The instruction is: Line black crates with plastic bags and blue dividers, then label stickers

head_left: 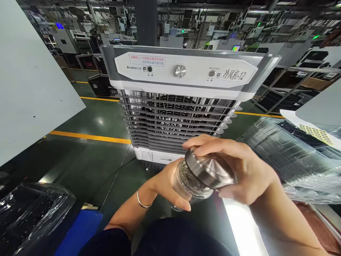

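My left hand [173, 186] is wrapped around a clear glass bottle [190, 181], its thumb lying along the near side. A silver metal lid [210, 168] is at the mouth of the bottle, tilted, with the glass threads of the neck showing below its rim. My right hand [242, 167] grips that lid, fingers over the far side and thumb at the near side. Whether the lid still touches the neck all round, I cannot tell. The bottle's lower part is mostly hidden by my left hand.
An air cooler [183, 73] with a knob and louvres stands straight ahead. Plastic-wrapped stacks [298, 153] are on the right, a black plastic-covered pile [34, 217] and blue box [80, 231] on the lower left. A white panel [34, 81] juts in at left.
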`<action>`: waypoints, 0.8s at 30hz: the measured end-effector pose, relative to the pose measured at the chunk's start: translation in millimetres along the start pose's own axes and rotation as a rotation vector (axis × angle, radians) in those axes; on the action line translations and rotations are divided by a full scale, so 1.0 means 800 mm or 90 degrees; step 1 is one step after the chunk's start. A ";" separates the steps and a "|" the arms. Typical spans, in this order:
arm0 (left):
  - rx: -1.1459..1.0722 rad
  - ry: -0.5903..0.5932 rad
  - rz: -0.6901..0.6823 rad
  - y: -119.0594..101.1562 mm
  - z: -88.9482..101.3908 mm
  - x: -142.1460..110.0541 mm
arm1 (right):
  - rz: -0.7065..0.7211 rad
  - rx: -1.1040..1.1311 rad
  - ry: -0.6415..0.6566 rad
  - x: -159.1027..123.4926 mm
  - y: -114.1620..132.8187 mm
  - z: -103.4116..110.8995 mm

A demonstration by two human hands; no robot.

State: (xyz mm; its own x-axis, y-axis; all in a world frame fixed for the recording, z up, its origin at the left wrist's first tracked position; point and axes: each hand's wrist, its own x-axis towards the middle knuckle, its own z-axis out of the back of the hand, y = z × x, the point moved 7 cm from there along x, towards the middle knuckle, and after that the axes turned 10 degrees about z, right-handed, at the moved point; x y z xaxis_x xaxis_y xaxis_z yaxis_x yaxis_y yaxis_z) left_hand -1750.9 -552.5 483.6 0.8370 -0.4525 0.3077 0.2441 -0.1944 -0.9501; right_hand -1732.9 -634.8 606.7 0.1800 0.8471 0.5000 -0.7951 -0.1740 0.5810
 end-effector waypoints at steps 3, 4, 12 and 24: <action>-0.028 0.062 -0.033 -0.018 0.000 -0.006 | -0.009 0.093 -0.098 -0.002 -0.018 0.012; -0.016 0.065 -0.049 -0.027 0.002 -0.009 | -0.018 0.109 -0.135 -0.005 -0.027 0.014; 0.237 -0.247 -0.098 -0.072 0.040 -0.053 | -0.249 0.197 -0.259 -0.075 -0.134 -0.047; 0.439 -0.457 -0.135 -0.111 0.042 -0.080 | -0.392 0.219 -0.228 -0.123 -0.183 -0.107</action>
State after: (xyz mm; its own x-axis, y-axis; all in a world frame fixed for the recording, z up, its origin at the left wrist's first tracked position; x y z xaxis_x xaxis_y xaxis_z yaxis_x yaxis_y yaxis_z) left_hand -1809.8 -476.9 546.9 0.7844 0.2064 0.5849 0.4609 0.4372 -0.7723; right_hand -1683.5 -649.6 417.4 0.7510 0.6390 0.1668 -0.2796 0.0788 0.9569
